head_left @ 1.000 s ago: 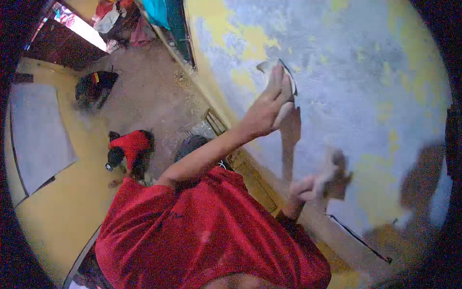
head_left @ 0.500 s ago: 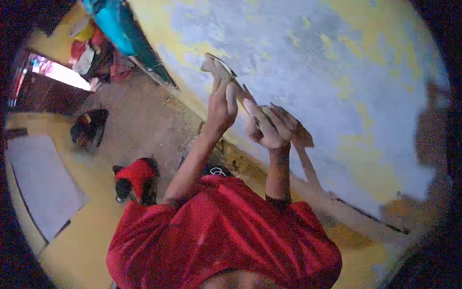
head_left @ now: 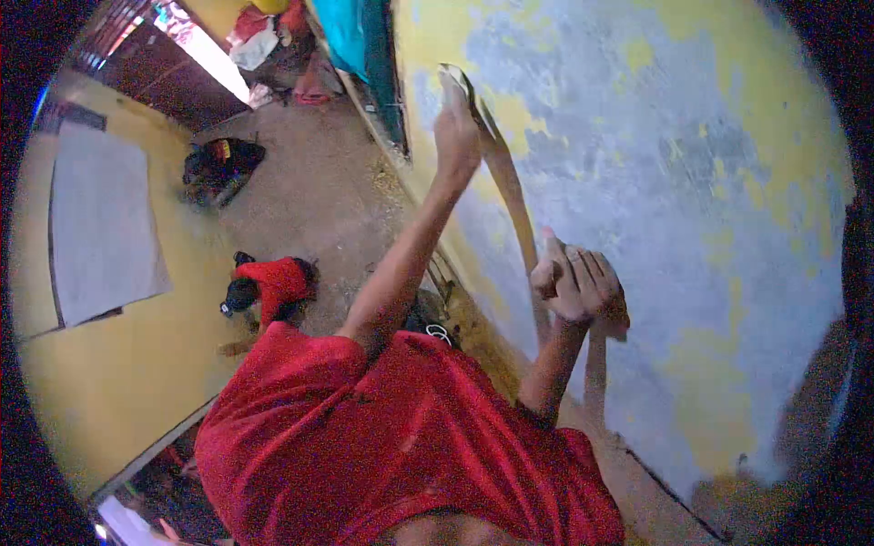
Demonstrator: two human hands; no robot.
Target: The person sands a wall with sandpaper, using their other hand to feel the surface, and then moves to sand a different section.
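Note:
A wall [head_left: 592,164] with yellow paint and broad grey-white patches stands before me on the right. My left hand [head_left: 458,141] reaches up along it, fingers closed on a thin flat piece [head_left: 459,82] with a pale face and a dark edge. Its shadow falls on the wall just beside it. Lower and to the right, my right hand [head_left: 583,287] is held close to the wall with its fingers curled over and the thumb side toward the left. I cannot tell what, if anything, is inside that hand.
A person in red [head_left: 278,282] is low on the floor at left. Beyond lies a dark bundle [head_left: 223,164]. Turquoise cloth [head_left: 350,41] hangs at the wall's far end, near piled cloths [head_left: 259,45]. A white sheet [head_left: 105,223] is on the opposite yellow wall.
My hands have moved apart: the left up and right along the wall, the right down and right. The view has turned, showing more of the room at left.

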